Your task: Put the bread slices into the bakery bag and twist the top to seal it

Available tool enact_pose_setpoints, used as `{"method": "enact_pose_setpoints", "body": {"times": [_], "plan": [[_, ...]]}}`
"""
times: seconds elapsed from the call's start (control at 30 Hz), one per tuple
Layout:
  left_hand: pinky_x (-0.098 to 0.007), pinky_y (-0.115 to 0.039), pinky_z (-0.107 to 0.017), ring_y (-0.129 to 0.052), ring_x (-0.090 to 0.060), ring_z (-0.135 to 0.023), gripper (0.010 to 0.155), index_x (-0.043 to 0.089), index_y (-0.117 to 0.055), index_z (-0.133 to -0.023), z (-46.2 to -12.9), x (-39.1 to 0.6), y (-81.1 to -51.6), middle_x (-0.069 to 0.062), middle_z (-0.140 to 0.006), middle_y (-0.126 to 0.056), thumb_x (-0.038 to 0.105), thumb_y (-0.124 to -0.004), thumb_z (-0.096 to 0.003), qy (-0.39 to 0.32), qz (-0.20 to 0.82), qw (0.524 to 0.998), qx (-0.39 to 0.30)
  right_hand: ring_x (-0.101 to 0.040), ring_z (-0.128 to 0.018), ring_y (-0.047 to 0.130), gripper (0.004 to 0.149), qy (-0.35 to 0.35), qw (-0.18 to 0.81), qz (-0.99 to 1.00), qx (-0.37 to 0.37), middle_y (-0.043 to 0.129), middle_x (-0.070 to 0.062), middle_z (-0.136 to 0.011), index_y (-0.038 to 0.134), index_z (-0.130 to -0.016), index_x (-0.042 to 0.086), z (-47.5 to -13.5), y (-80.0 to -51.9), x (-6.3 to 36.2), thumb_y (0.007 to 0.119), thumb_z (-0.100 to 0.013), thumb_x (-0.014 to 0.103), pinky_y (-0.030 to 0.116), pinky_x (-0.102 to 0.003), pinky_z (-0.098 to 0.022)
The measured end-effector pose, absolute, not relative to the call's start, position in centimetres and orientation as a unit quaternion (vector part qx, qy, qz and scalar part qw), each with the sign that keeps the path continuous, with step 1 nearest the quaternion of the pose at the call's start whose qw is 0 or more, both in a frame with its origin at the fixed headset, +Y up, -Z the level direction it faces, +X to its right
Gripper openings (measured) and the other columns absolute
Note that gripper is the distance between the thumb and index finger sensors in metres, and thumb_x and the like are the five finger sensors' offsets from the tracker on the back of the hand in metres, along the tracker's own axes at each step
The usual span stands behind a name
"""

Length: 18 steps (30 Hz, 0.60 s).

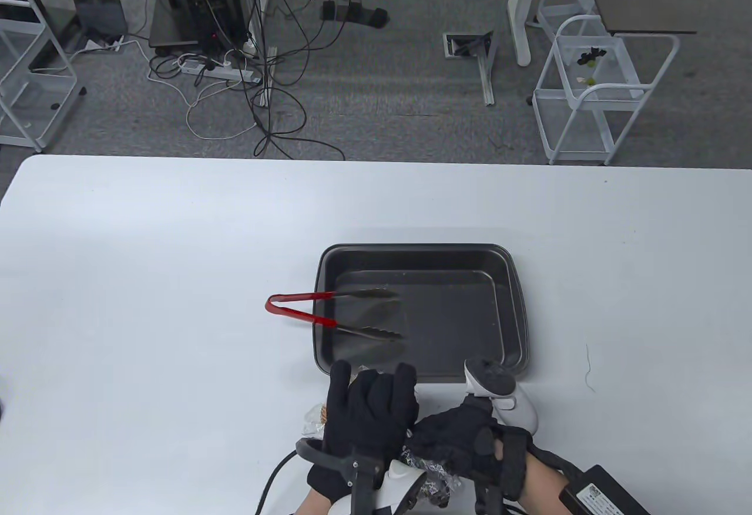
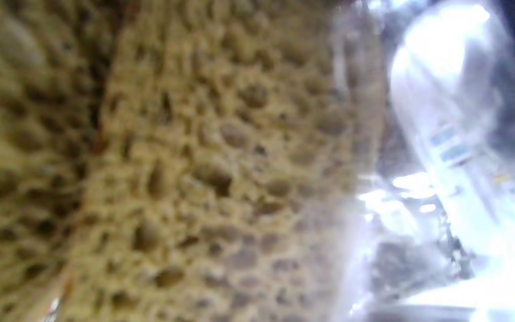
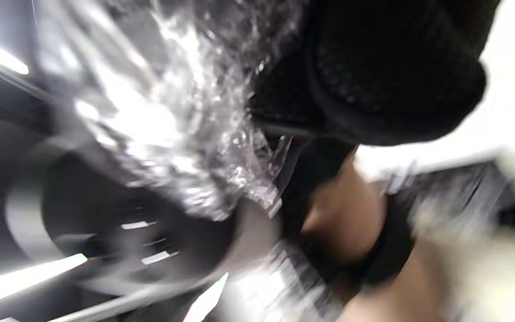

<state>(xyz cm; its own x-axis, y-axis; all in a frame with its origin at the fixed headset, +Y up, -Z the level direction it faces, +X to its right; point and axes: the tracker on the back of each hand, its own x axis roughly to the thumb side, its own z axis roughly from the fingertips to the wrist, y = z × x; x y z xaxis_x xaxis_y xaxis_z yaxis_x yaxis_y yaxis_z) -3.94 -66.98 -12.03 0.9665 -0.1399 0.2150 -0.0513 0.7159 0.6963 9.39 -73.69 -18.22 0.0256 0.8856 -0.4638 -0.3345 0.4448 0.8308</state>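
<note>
The clear bakery bag (image 1: 437, 477) lies at the table's near edge with brown bread slices (image 1: 321, 415) inside it. My left hand (image 1: 370, 389) covers the bagged bread from above, fingers bent over its far side. The left wrist view is filled by porous bread (image 2: 221, 170) behind shiny plastic (image 2: 441, 134). My right hand (image 1: 446, 433) sits just right of the left, curled round the gathered plastic of the bag's top. In the blurred right wrist view, crinkled plastic (image 3: 172, 125) bunches beside black gloved fingers (image 3: 373, 76).
A dark baking tray (image 1: 511, 303) holding no bread stands just beyond my hands. Red-handled tongs (image 1: 305, 315) lie across its left rim, tips inside. A black box (image 1: 605, 497) sits at the bottom right. A thin thread (image 1: 587, 368) lies right of the tray.
</note>
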Motion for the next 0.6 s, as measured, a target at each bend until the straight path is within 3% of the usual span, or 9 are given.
{"method": "enact_pose_setpoints", "body": {"times": [0.1, 0.2, 0.3, 0.37, 0.47, 0.6], "plan": [[-0.057, -0.047, -0.085, -0.091, -0.017, -0.074, 0.052, 0.033, -0.060, -0.096, -11.3, -3.8, -66.7, 0.011, -0.076, -0.085, 0.053, -0.056, -0.0491, -0.138, -0.023, 0.906, 0.401, -0.036, -0.020, 0.102, 0.052, 0.548, 0.694, 0.352, 0.306, 0.104, -0.023, -0.041, 0.091, -0.060, -0.006, -17.0, -75.4, 7.8, 0.069, -0.041, 0.038, 0.081, -0.057, -0.046], [-0.058, -0.047, -0.085, -0.092, -0.020, -0.074, 0.053, 0.030, -0.061, -0.098, -11.6, -3.8, -66.8, 0.008, -0.076, -0.086, 0.051, -0.055, -0.0497, -0.144, -0.029, 0.915, 0.375, -0.037, -0.020, 0.101, 0.052, 0.560, 0.699, 0.333, 0.295, 0.104, -0.023, -0.040, 0.092, -0.060, -0.005, -16.9, -75.9, 7.5, 0.070, -0.042, 0.039, 0.080, -0.058, -0.046], [-0.062, -0.055, -0.083, -0.095, -0.023, -0.072, 0.054, 0.023, -0.060, -0.102, -13.4, -4.5, -67.6, 0.005, -0.075, -0.088, 0.046, -0.056, -0.0533, -0.114, -0.022, 0.952, 0.282, -0.039, -0.024, 0.101, 0.054, 0.526, 0.686, 0.454, 0.216, 0.103, -0.025, -0.045, 0.091, -0.063, -0.005, -18.1, -75.5, 9.1, 0.072, -0.046, 0.042, 0.077, -0.059, -0.048], [-0.062, -0.058, -0.082, -0.097, -0.024, -0.070, 0.055, 0.020, -0.060, -0.103, -14.7, -4.9, -68.2, 0.004, -0.074, -0.090, 0.045, -0.057, -0.0540, -0.099, -0.019, 0.970, 0.220, -0.044, -0.033, 0.099, 0.060, 0.458, 0.645, 0.588, 0.172, 0.099, -0.030, -0.055, 0.085, -0.072, -0.007, -18.7, -74.3, 10.8, 0.071, -0.049, 0.047, 0.072, -0.063, -0.050], [-0.062, -0.060, -0.081, -0.098, -0.023, -0.069, 0.056, 0.018, -0.060, -0.103, -15.8, -6.1, -68.4, 0.004, -0.073, -0.091, 0.045, -0.057, -0.0543, -0.093, 0.014, 0.982, 0.165, -0.052, -0.055, 0.091, 0.082, 0.352, 0.555, 0.726, 0.203, 0.082, -0.036, -0.079, 0.053, -0.101, -0.005, -19.1, -71.9, 12.6, 0.069, -0.048, 0.056, 0.060, -0.070, -0.055], [-0.061, -0.061, -0.080, -0.098, -0.023, -0.069, 0.058, 0.016, -0.057, -0.104, -17.7, -8.7, -69.3, 0.004, -0.073, -0.091, 0.046, -0.056, -0.0541, -0.143, 0.200, 0.969, 0.028, -0.064, -0.080, 0.067, 0.095, 0.288, 0.543, 0.739, 0.274, 0.043, -0.042, -0.102, 0.020, -0.108, 0.002, -18.6, -69.0, 14.0, 0.069, -0.048, 0.057, 0.045, -0.076, -0.061]]}}
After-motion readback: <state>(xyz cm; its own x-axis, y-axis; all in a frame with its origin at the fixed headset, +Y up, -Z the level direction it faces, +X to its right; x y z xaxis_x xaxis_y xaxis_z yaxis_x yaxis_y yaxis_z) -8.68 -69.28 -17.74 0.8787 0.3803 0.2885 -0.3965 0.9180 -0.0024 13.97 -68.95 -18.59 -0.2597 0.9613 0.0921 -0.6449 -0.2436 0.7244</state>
